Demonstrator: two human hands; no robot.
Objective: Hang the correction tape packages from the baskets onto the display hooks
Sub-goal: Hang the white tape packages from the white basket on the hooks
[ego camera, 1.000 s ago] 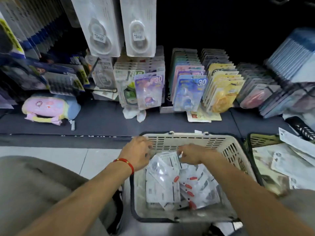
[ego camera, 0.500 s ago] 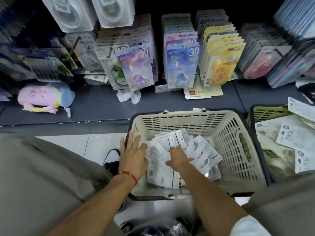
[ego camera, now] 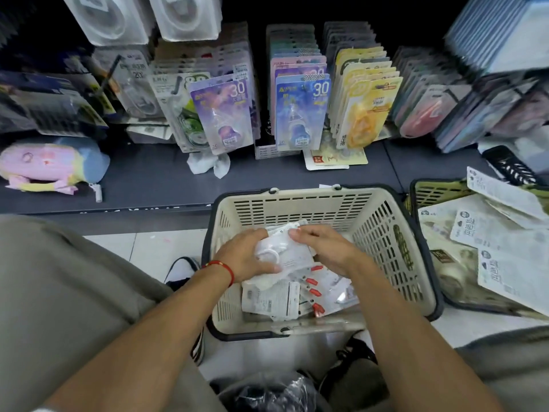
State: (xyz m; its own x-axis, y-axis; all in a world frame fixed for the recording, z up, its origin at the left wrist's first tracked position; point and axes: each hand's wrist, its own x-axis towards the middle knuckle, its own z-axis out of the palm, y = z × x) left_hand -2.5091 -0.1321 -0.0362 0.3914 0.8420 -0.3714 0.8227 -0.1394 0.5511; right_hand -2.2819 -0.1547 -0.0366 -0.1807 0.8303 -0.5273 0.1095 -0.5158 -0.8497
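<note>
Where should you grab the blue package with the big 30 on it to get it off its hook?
Pinch the blue package by its flat lower corners, below the clear bubble, coming from the front. It is the front card of its row and tilts toward the beige basket, so its bottom edge is free. The purple package and yellow package crowd its sides.

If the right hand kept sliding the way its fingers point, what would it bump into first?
The right hand points left across the beige basket, at the clear package that both hands hold. Just past it is the left hand, so probably those fingers next, though depth is hard to judge.
</note>
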